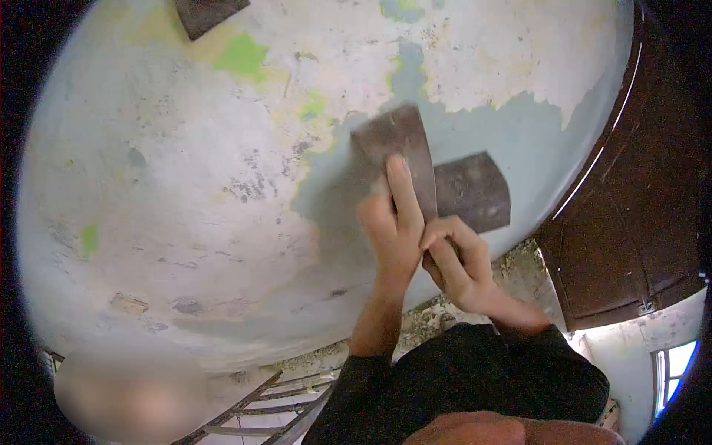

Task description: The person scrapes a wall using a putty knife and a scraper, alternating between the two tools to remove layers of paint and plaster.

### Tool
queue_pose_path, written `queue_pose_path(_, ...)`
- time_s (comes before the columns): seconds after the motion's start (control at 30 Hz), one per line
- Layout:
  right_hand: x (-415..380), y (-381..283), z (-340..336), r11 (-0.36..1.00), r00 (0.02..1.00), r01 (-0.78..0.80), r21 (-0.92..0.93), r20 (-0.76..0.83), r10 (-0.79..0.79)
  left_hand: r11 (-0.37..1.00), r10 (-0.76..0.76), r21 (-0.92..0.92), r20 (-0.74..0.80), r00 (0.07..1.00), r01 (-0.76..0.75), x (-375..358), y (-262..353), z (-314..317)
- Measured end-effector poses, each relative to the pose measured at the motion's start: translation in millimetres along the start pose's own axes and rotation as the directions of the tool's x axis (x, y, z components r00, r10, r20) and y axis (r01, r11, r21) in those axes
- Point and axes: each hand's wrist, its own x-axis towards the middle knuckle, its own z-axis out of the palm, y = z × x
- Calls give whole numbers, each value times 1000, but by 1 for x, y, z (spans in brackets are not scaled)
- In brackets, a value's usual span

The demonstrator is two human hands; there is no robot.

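Observation:
My left hand is closed around a dark, flat scraper, with one finger stretched along its blade. The blade lies against or very near the patchy wall, over a grey-blue area with ragged pale edges. Just right of it, my right hand is closed, its fingers curled round what looks like the handle of a second dark scraper, whose wide blade points up and right. The two hands touch or nearly touch; the handles are mostly hidden.
Another dark flat piece shows at the top edge. A brown panel stands at right, with a window below it. A wooden ladder is at the bottom, beside a blurred round patch at lower left.

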Motion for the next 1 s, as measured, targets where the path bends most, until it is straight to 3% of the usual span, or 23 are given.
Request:
queue_pose_path(0.07,5,3,3,1000,1000,-23,12,10,23,999,-36,32,-6,999,36,3,-5,1)
queue_pose_path(0.13,12,-4,14,994,998,59,93,-35,-56,999,-9,48,-32,999,11,16,11,-4)
queue_pose_path(0.17,17,-15,14,995,999,-31,94,-15,33,1000,-3,-12,-16,1000,3,26,17,-5)
queue_pose_path(0.3,18,-13,17,995,1000,11,99,9,-12,998,-8,-56,-18,1000,7,31,21,-10)
queue_pose_path(0.4,-10,23,9,999,998,-32,37,63,30,997,33,72,-21,999,-32,-5,-12,-20)
queue_pose_path(0.5,-16,26,17,997,999,-25,76,33,23,989,-86,120,-9,996,87,-20,-15,-26)
queue_pose_path(0.6,-19,-7,26,985,993,-119,125,35,115,992,-124,4,38,992,124,-7,1,-28)
queue_pose_path(0.63,-19,-9,22,987,988,-153,39,32,152,990,-137,-22,33,990,138,-10,-2,-26)
queue_pose_path(0.8,-29,17,8,982,979,-186,31,92,183,985,-159,-57,38,987,161,-37,-34,-29)
queue_pose_path(0.87,-49,28,4,927,920,-356,-122,132,370,988,-152,6,141,978,153,-64,-55,-45)
queue_pose_path(0.9,-58,38,0,917,918,-305,-255,177,355,987,-162,12,137,977,162,-77,-63,-54)
queue_pose_path(0.97,-77,57,-4,898,890,-369,-239,187,415,937,-350,131,317,881,325,-95,-75,-73)
queue_pose_path(1.0,-83,63,-2,876,861,-427,-227,193,470,931,-363,140,314,877,336,-99,-74,-81)
